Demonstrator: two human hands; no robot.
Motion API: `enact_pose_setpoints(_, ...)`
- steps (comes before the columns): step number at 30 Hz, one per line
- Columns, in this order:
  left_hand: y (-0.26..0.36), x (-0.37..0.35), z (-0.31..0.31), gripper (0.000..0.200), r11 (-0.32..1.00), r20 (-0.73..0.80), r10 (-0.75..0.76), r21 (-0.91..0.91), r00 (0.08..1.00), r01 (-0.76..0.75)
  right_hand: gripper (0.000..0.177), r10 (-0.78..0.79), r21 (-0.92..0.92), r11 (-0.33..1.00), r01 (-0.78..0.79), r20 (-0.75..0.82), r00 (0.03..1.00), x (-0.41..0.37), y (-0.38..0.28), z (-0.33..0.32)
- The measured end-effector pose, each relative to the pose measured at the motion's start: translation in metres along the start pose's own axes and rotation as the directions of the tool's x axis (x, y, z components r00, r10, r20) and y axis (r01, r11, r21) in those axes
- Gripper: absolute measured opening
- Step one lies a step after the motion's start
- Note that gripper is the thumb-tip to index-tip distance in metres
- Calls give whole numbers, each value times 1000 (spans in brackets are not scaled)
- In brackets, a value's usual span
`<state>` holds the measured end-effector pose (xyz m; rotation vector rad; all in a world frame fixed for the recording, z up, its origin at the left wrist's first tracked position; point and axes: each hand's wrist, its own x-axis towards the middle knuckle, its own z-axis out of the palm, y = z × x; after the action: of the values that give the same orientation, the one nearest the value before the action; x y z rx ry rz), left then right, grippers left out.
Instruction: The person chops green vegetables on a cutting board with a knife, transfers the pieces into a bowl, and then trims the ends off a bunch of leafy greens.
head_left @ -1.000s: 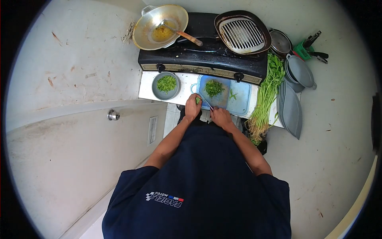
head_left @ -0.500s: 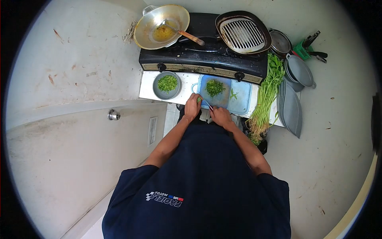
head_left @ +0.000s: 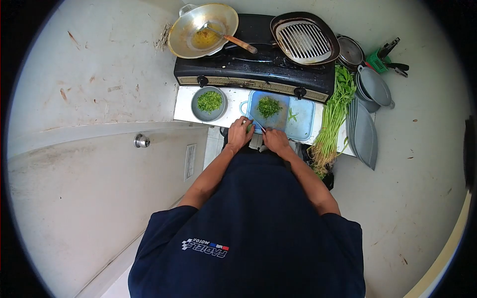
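At the far left of the white tiled surface [head_left: 185, 107] we see a round grey metal bowl of chopped green leaves [head_left: 209, 103]. Next to it our left hand [head_left: 239, 134] rests at the near edge of the blue plastic cutting board [head_left: 302, 125], its grip closed narrowly over a small bundle of green stems [head_left: 248, 127]. The thin-bladed knife [head_left: 258, 124] lies just beside those fingers, held in the closed grip of our right hand [head_left: 276, 141]. Beyond the blade a heap of cut greens [head_left: 269, 107] sits on the board. Further right, a long bunch of uncut leafy stalks [head_left: 334, 116] lies along the surface.

We judge the main risk to be the blade catching our left fingertips, because the bundle is short and the fingers are very near the edge. Pieces could also spill off the board's near side.
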<state>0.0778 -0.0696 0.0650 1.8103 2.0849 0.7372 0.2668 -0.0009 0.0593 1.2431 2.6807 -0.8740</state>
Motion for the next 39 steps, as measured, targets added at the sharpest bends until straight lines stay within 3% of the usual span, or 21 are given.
enact_pose_setpoints(4, -4, 2, 2, 15, 1000, -40, -10, -17, 999, 10, 34, -12, -4, 1000, 12, 1, 1000, -2, -3, -6)
enact_pose_setpoints(8, -2, 5, 2, 15, 1000, -18, -27, 7, 999, 27, 36, -23, 11, 1000, 23, -54, 998, -3, 5, 7)
enact_pose_setpoints(16, -3, 6, 3, 14, 999, 28, -38, 26, 999, 37, 40, 13, 36, 999, -12, -22, 1000, -7, 2, 2)
enact_pose_setpoints(26, -3, 5, 4, 12, 998, -67, -20, -67, 998, 16, 43, 62, 43, 997, -59, -62, 996, 0, 10, 8)
enact_pose_setpoints(32, -6, 6, 5, 9, 999, -48, -36, -27, 998, 34, 40, 7, 47, 999, -6, -18, 1000, -11, -7, -6)
enact_pose_setpoints(39, 0, 6, 5, 9, 998, -46, -55, -42, 997, 53, 36, -26, 36, 999, 29, -88, 996, 2, -5, 15)
